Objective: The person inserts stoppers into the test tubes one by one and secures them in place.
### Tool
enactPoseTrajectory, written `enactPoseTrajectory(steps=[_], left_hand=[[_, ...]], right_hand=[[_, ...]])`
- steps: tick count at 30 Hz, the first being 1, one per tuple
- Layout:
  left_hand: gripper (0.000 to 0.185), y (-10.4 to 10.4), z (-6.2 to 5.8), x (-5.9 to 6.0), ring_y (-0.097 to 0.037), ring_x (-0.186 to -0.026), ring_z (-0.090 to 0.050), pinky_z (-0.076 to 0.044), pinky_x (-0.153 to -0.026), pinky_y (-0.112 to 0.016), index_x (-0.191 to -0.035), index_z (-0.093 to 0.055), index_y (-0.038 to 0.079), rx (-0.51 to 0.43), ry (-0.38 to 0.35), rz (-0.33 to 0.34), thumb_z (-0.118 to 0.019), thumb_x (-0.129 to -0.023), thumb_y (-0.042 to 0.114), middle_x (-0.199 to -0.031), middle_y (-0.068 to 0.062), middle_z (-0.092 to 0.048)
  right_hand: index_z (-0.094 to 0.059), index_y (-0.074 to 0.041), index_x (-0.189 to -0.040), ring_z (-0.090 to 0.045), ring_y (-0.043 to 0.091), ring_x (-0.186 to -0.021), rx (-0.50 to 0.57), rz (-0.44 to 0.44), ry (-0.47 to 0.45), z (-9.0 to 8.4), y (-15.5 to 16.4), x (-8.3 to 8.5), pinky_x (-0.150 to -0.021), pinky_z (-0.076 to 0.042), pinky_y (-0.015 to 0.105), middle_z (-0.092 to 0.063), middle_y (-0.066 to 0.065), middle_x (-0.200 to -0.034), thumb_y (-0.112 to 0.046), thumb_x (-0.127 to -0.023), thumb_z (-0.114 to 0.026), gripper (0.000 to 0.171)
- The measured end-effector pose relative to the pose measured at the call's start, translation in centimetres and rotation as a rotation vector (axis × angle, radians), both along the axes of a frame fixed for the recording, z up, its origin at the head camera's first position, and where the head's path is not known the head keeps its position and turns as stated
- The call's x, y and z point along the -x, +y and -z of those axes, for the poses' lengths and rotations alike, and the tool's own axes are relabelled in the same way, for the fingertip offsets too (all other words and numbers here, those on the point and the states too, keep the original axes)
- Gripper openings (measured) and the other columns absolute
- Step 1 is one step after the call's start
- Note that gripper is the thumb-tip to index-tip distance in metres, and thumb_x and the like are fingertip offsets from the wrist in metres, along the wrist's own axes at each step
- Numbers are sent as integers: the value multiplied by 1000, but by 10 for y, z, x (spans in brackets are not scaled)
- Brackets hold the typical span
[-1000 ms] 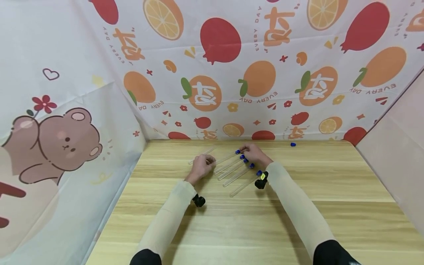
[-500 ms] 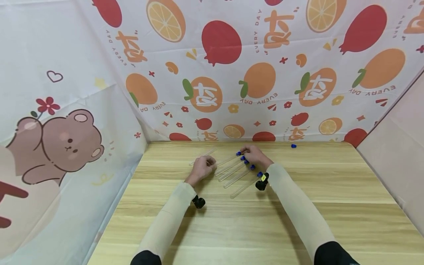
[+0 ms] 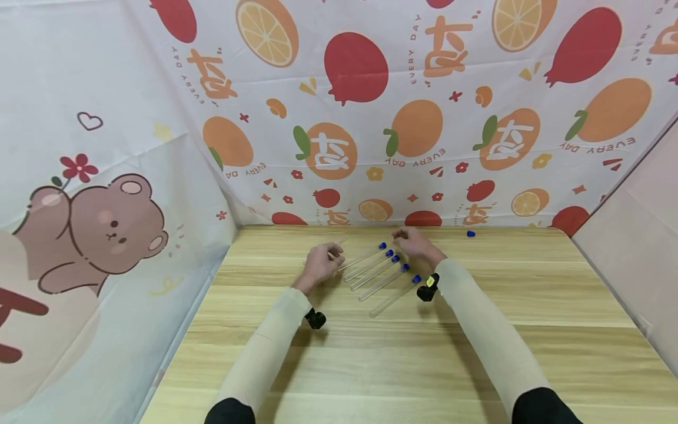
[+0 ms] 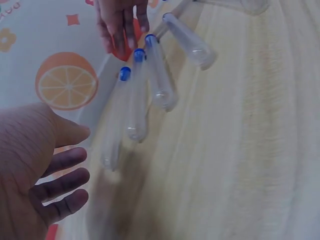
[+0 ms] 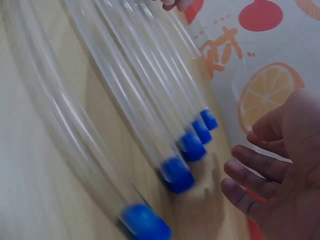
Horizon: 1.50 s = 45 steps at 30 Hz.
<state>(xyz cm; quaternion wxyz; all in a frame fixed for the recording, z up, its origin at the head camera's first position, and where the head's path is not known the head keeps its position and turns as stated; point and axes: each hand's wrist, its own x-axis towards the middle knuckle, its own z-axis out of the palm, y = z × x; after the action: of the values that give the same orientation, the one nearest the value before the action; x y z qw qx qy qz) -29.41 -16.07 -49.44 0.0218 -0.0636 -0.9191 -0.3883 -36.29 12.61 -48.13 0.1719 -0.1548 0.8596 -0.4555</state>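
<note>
Several clear test tubes (image 3: 394, 299) with blue caps lie slantwise side by side on the table, capped ends toward the right. My left hand (image 3: 321, 263) is beside the rounded end of the farthest one; its fingers are relaxed and hold nothing in the left wrist view, where those tubes (image 4: 187, 40) lie to its right. Just past the caps, my right hand (image 3: 415, 243) hovers with loosely bent fingers. Its wrist view shows nothing between the fingers, with the blue caps (image 5: 177, 175) to the left. Behind the left hand, another clear tube (image 3: 341, 241) is mostly hidden.
A loose blue cap (image 3: 471, 234) lies near the table's back edge, to the right of the right hand. The wooden table (image 3: 371, 365) meets a fruit-print cloth (image 3: 455, 200) at the back. A bear-print cloth (image 3: 185, 282) hangs along the left side.
My right hand has drawn away to the right from the farthest tube's cap. The left hand has shifted slightly up and left, covering more of the tube behind it. The capped tubes stay put.
</note>
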Motion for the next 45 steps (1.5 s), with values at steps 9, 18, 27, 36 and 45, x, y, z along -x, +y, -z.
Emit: enactPoseTrajectory(steps=[9,18,27,36,45], left_hand=[[26,-8,-13,10,-29,-92,-72,-60,-83,-43,-119,-69,0,27,30,-15,-68,-96,13,-105,-15,-74],[29,-18,-13,23,-32,-99,-69,-57,-89,-47,-122,-68,0,117,46,-42,-66,-96,13,-112,-18,-72],[33,-28,-6,32,-36,-108,-67,-57,-94,-49,-125,-66,-2,171,42,-67,-68,-94,12,-120,-23,-69],[35,-27,0,36,-37,-114,-65,-55,-98,-50,-126,-64,-2,220,14,-38,-66,-95,12,-122,-23,-68],[35,-22,-4,39,-34,-114,-65,-55,-98,-48,-129,-63,1,293,-67,-48,-68,-96,13,-125,-19,-68]], right_hand=[[-52,5,-140,-52,42,-131,-29,43,143,-27,33,5,-108,-47,54,-53,28,-143,-15,-107,-43,39],[-46,5,-144,-47,45,-134,-82,128,137,-31,88,7,-109,-46,57,-48,30,-146,-18,-109,-40,43],[-46,12,-140,-47,49,-131,-125,187,191,-16,137,7,-109,-44,60,-48,35,-141,-11,-103,-41,44],[-34,14,-148,-39,55,-138,-244,234,137,-3,164,7,-113,-40,65,-38,40,-148,-14,-102,-43,54],[-24,7,-156,-51,50,-107,-357,191,223,15,175,11,-95,-47,60,-36,42,-150,-6,-98,-42,63]])
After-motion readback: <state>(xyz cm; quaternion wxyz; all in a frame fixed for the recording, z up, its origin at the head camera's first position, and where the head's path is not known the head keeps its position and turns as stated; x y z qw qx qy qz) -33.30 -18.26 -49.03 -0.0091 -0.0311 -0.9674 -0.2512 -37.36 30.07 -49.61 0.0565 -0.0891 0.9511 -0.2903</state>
